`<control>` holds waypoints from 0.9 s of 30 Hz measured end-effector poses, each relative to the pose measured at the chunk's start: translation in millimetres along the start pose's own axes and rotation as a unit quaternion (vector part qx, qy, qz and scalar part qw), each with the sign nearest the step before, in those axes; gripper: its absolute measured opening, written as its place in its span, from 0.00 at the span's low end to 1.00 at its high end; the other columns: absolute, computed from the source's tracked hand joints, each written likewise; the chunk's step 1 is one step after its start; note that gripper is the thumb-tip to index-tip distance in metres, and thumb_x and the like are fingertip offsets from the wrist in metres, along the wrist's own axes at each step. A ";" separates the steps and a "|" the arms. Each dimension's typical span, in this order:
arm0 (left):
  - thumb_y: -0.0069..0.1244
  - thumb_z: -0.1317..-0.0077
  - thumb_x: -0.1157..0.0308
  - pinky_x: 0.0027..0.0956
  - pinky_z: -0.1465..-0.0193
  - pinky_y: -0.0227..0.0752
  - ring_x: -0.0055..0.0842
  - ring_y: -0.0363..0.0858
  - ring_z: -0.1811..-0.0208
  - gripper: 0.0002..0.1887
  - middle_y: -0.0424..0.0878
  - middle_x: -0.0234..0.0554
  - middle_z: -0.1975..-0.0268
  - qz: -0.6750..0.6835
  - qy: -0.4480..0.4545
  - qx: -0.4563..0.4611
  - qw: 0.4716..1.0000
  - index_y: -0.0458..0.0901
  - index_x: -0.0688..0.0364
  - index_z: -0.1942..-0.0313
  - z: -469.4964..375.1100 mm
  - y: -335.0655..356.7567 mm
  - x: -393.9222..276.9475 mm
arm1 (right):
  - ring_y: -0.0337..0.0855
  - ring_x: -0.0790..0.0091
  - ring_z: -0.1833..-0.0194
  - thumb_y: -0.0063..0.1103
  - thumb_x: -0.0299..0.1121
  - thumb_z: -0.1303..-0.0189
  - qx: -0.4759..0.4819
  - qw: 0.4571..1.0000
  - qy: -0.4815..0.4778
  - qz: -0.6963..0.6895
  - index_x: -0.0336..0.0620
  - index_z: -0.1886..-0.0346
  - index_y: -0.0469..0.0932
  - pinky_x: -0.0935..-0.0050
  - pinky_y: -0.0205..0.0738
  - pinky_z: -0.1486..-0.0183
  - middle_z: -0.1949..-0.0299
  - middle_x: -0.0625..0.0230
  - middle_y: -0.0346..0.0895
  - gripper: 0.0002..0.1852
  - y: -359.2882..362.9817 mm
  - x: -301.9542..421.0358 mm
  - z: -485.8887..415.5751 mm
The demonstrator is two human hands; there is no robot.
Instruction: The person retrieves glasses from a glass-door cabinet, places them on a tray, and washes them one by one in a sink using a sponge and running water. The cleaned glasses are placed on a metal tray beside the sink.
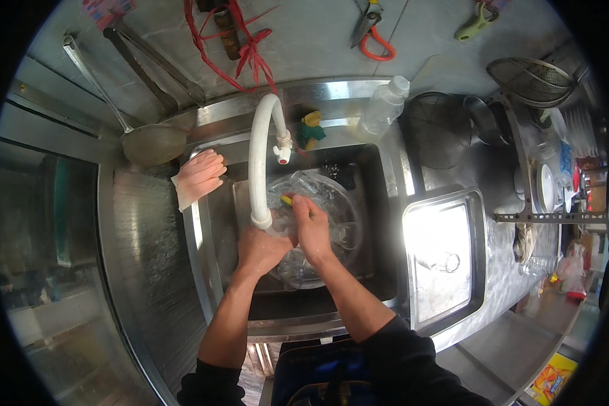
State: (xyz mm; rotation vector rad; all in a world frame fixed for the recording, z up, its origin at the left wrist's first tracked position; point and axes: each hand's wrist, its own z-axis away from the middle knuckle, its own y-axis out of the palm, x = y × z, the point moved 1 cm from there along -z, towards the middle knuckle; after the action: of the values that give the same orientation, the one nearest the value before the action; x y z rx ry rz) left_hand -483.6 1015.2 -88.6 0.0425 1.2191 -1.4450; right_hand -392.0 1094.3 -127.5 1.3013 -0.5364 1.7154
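Both of my hands are over a metal sink (380, 213). My left hand (264, 248) is below the spout end of a white curved faucet pipe (257, 167) and closed around a clear glass, which my fingers and the pipe partly hide. My right hand (312, 228) pinches a yellow-and-green sponge (286, 201) close to that glass. Under my hands a round clear basin (358, 223) holds several clear glasses (304, 185). Some of them overlap, so their outlines are hard to tell apart.
Pale rubber gloves (200, 175) lie on the sink's left rim. Behind the sink stand a plastic bottle (384, 106) and a crumpled green-and-yellow scrubber (311, 130). A metal tray (441, 299) with a clear glass (450, 262) is on the right. Ladle (152, 144) and scissors (373, 38) hang behind.
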 end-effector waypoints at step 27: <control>0.45 0.19 0.48 0.27 0.68 0.67 0.19 0.76 0.71 0.27 0.81 0.35 0.69 0.419 -0.099 0.159 0.888 0.79 0.61 0.35 9.0 19.7 21.4 | 0.83 0.55 0.44 0.56 0.53 0.26 0.129 0.963 0.235 0.042 0.30 0.29 0.71 0.59 0.74 0.37 0.40 0.49 0.80 0.35 -51.6 -49.4 15.9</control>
State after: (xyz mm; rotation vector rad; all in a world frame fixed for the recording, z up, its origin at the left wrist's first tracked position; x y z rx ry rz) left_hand -470.4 998.7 -110.4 0.5672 0.6367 -0.8284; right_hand -337.4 1089.2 -176.0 0.9974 -0.0940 2.1322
